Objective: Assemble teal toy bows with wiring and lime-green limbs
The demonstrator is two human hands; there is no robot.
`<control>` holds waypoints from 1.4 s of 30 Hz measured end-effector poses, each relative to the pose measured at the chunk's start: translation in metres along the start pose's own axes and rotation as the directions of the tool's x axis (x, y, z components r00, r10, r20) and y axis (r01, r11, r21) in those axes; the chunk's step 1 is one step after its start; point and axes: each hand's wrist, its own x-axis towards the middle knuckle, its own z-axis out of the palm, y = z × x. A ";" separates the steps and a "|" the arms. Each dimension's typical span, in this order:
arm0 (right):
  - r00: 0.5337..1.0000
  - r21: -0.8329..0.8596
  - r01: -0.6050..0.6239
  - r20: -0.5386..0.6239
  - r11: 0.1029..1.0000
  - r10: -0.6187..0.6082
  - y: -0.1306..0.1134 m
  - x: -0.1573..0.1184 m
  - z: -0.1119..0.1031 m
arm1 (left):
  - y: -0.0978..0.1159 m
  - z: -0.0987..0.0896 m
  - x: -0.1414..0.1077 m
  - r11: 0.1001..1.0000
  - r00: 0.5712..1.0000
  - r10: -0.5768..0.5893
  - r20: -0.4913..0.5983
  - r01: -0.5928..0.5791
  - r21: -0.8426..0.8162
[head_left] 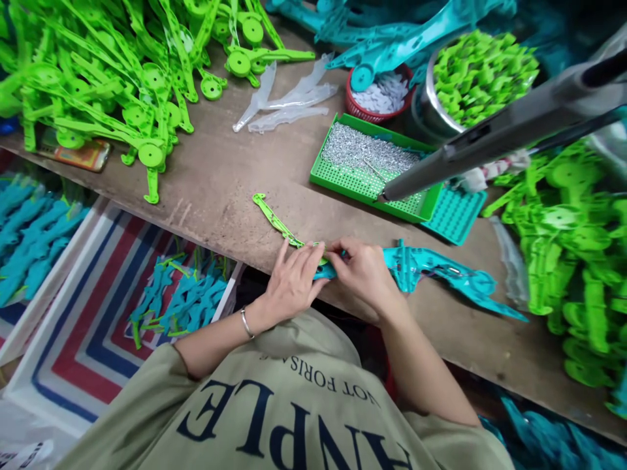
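A long teal plastic part (441, 267) lies across the front of the brown table, its left end under both hands. A thin green arm piece (274, 219) reaches up and left from that end. My left hand (294, 277) wears a bracelet and presses with its fingers together over the joint of the green and teal pieces. From the right, my right hand (362, 271) pinches at the same joint with thumb and forefinger. Whatever small item sits between those fingertips is hidden.
A grey power screwdriver (490, 137) hangs over a green tray (377, 209) of screws. Behind stand a red basket (367, 114) with white pieces and a metal bowl (435, 91) of green pieces. Green parts (147, 78) heap at the left, more (563, 235) at the right.
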 end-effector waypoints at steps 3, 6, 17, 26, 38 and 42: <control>0.998 0.001 0.069 -0.017 0.998 -0.069 0.009 0.000 -0.009 | -0.002 0.004 0.000 1.000 1.000 -0.008 0.005 0.008 -0.005; 0.994 -0.040 0.062 -0.088 0.997 -0.065 0.015 -0.003 -0.008 | -0.002 0.002 0.000 0.999 0.999 -0.023 0.032 0.024 -0.022; 0.997 -0.202 0.014 -0.075 0.979 -0.030 0.012 -0.008 0.003 | 0.007 -0.011 0.012 0.992 0.978 -0.060 0.199 0.035 0.124; 0.995 -0.242 0.097 0.047 0.965 -0.088 0.013 -0.018 -0.014 | 0.014 -0.018 0.023 0.979 0.949 -0.082 0.305 0.019 0.203; 0.994 -0.241 0.103 0.054 0.965 -0.093 0.029 -0.016 -0.020 | 0.019 -0.026 0.034 0.968 0.924 -0.087 0.372 -0.010 0.250; 0.992 -0.192 0.126 0.049 0.973 -0.119 0.034 -0.015 -0.020 | 0.020 -0.026 0.034 0.972 0.927 -0.086 0.364 -0.002 0.236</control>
